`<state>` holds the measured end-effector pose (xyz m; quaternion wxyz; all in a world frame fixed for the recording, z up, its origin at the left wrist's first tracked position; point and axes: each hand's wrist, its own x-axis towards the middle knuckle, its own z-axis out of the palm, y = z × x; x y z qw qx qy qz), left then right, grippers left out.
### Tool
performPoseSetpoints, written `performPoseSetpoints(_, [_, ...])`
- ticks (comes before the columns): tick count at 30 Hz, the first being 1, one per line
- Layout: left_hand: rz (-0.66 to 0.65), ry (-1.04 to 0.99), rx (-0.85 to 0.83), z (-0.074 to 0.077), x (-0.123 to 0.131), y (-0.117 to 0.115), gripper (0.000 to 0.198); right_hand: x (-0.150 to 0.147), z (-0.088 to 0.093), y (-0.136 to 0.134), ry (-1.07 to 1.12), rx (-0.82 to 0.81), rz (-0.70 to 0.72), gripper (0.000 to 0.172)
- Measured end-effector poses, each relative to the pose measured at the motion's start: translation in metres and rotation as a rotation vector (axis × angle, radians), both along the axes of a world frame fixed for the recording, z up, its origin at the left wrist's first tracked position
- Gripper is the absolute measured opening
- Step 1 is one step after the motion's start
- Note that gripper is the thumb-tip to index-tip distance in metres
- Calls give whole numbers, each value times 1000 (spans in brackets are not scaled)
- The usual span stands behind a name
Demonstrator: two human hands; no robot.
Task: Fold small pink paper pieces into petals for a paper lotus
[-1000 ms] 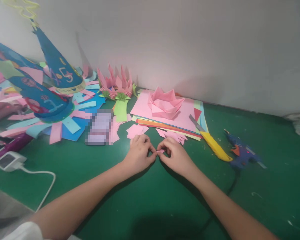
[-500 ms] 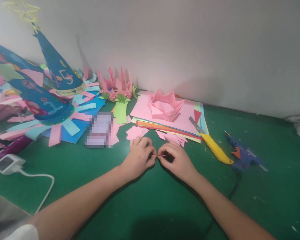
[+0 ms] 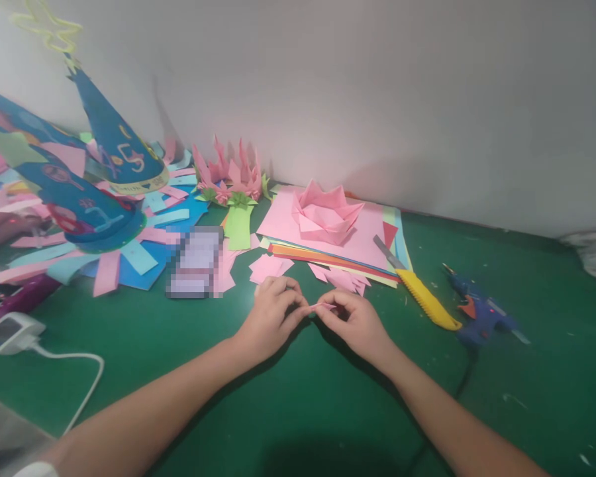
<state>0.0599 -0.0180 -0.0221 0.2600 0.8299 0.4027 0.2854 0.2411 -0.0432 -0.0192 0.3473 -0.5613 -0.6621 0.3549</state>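
Between my two hands is a small folded piece of pink paper (image 3: pixel 322 306), mostly covered by fingers. My left hand (image 3: pixel 274 311) pinches its left end with thumb and forefinger. The right end sits in a pinch of my right hand (image 3: pixel 351 321). The fingertips nearly meet above the green table. Just beyond the hands lie loose pink paper pieces (image 3: pixel 271 267) and more pink scraps (image 3: pixel 345 278). Behind them a folded pink paper lotus (image 3: pixel 326 212) rests on a stack of coloured paper (image 3: pixel 372 228).
To the right lie a yellow utility knife (image 3: pixel 430 301), blade out, and a blue glue gun (image 3: pixel 489 308). At left are blue paper cone hats (image 3: pixel 97 209), a blurred phone (image 3: pixel 196 262) and a white device with a cable (image 3: pixel 12 331). A pink paper crown (image 3: pixel 231 172) stands near the wall.
The fingers have shifted slightly around the pink paper, and more of it shows between them. The whole view has moved a little; the other objects stay in place.
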Motion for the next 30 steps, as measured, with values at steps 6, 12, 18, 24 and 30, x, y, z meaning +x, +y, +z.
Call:
performPoseSetpoints(6, [-7,-195,-109,-2,4,-1,14,-3,5,0,94,-50,-3,23])
performPoseSetpoints(12, [-42,-319,-347,1,1,3,19,-3,4,1,179,-108,1,24])
performPoseSetpoints(18, [-25,-285,-327,2,0,4,13,-2,2,1,180,-110,6,25])
performPoseSetpoints(24, [-56,-236,-232,3,-2,4,11,-2,1,-1,143,-83,50,24])
performPoseSetpoints(30, [-53,-127,-108,1,-3,4,9,-2,-8,-2,116,-6,-28,16])
